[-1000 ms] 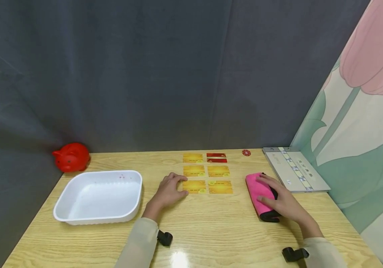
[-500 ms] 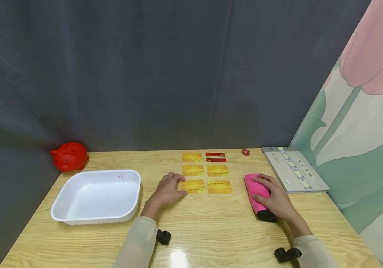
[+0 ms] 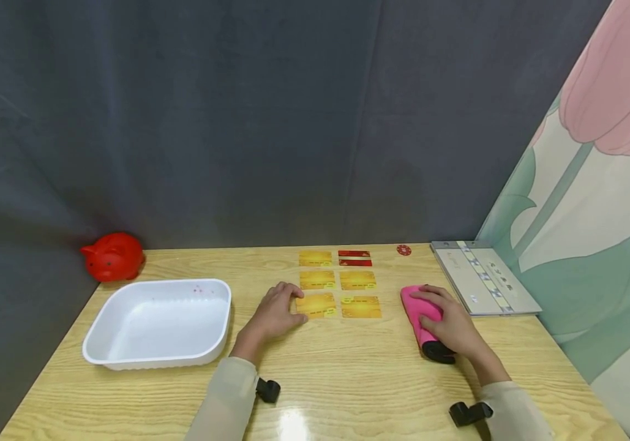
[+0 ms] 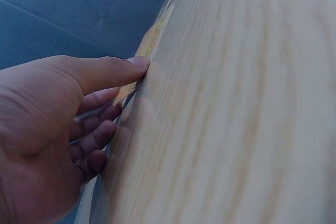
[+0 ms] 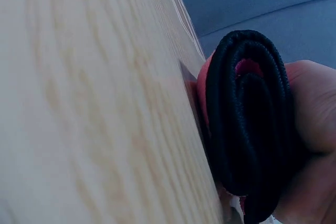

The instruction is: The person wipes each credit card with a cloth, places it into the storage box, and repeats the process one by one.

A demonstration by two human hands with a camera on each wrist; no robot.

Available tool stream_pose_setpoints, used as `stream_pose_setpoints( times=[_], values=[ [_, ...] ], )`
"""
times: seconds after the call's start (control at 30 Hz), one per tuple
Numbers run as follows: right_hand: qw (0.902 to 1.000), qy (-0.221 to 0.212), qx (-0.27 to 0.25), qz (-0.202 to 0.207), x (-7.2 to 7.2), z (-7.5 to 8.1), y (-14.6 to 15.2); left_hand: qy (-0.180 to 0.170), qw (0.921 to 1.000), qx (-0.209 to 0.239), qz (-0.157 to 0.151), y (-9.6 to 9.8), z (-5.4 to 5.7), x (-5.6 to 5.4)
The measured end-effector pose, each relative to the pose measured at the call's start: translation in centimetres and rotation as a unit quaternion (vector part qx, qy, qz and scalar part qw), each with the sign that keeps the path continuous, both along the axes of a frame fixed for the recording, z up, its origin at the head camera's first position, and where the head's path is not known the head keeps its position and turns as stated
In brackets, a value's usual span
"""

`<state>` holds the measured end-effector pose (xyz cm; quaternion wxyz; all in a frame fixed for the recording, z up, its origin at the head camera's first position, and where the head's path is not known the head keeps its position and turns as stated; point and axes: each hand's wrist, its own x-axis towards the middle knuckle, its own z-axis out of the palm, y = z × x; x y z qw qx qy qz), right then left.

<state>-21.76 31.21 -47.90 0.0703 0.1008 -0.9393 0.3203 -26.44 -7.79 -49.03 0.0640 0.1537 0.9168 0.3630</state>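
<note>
My left hand (image 3: 274, 311) is loosely spread, thumb and forefinger at the near left card (image 3: 316, 305), perhaps so it lines up; my right hand (image 3: 452, 321) grips the folded cloth (image 3: 421, 313) on the table (image 3: 348, 386), likely to steady it.

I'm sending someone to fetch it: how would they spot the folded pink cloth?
On the wooden table, look right of the cards, near the grey book. The pink cloth lies under the person's right hand. Unlike the flat cards and book, it is a thick, black-edged bundle.
</note>
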Motion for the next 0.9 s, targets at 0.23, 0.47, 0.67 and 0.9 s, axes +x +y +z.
stream_pose_setpoints(
  times=[0.23,0.47,0.67,0.9],
  values=[
    [0.9995,-0.018,-0.027,-0.002,0.0,-0.3,0.2,-0.012,0.9998,0.015,-0.004,0.0,-0.1,-0.1],
    [0.9989,-0.016,-0.043,0.003,-0.1,-0.3,0.8,-0.022,0.9945,0.097,-0.030,-0.2,0.0,-0.3],
    [0.9978,0.004,-0.066,0.010,0.0,0.1,0.8,-0.017,0.9886,0.143,-0.043,-0.2,0.0,-0.3],
    [0.9936,0.036,-0.107,0.011,0.6,2.4,-0.5,0.000,0.9808,0.195,-0.007,-0.3,1.3,-0.1]
  ],
)
